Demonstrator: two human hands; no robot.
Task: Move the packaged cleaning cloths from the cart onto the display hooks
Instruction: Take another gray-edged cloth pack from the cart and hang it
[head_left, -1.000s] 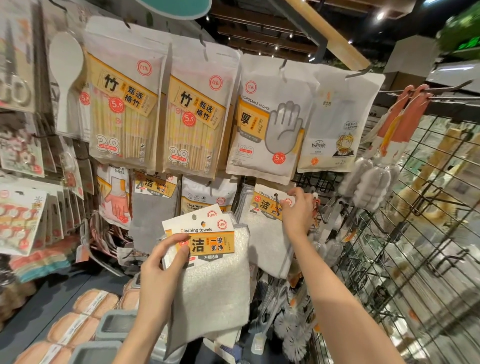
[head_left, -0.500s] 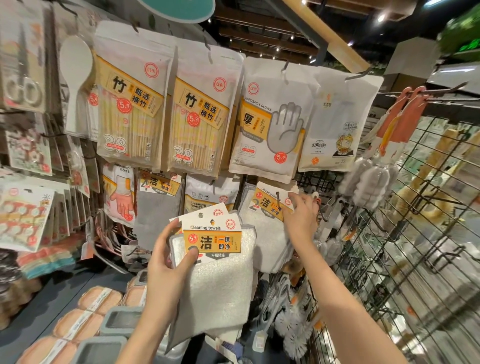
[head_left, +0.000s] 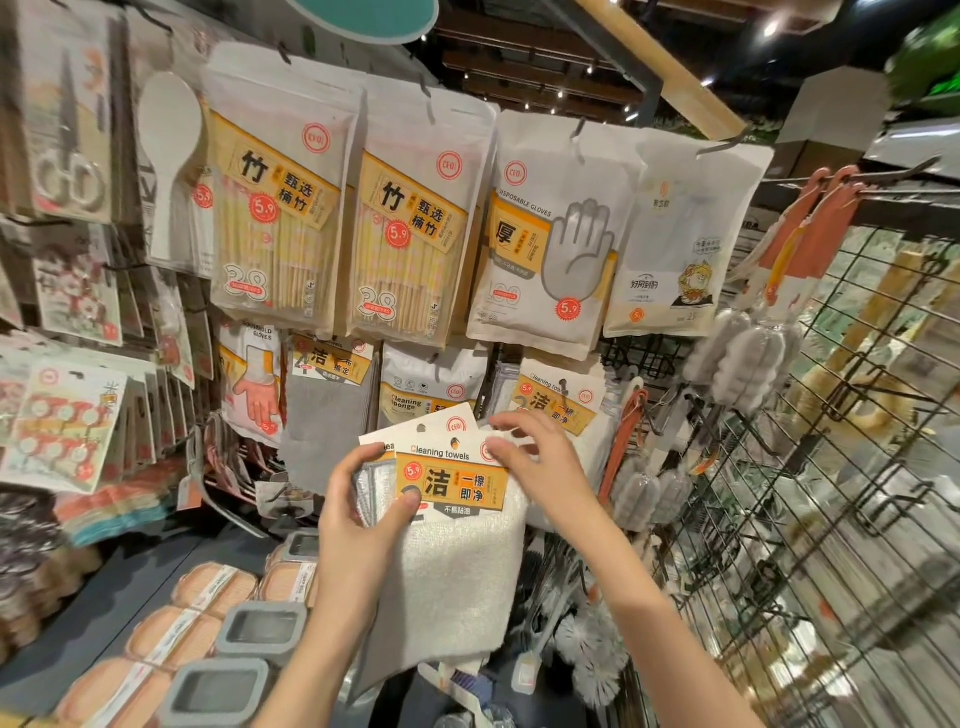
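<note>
Below and left of the left hand (head_left: 358, 519), a dark shelf (head_left: 119, 587) bearing wrapped tan sponges (head_left: 213, 590) in rows, with grey-rimmed containers (head_left: 260, 629) just beside them. Above both hands, display hooks (head_left: 571, 387) carrying a hung cleaning-towel pack (head_left: 558, 410).

Right hand (head_left: 540, 457) withdrawn from the hung cleaning towels pack (head_left: 558, 410) on the display and brought down onto the top right corner of the held cleaning towels pack (head_left: 457, 499). Held pack raised slightly, a second header card now fanned out behind it at the left hand (head_left: 358, 519).
</note>
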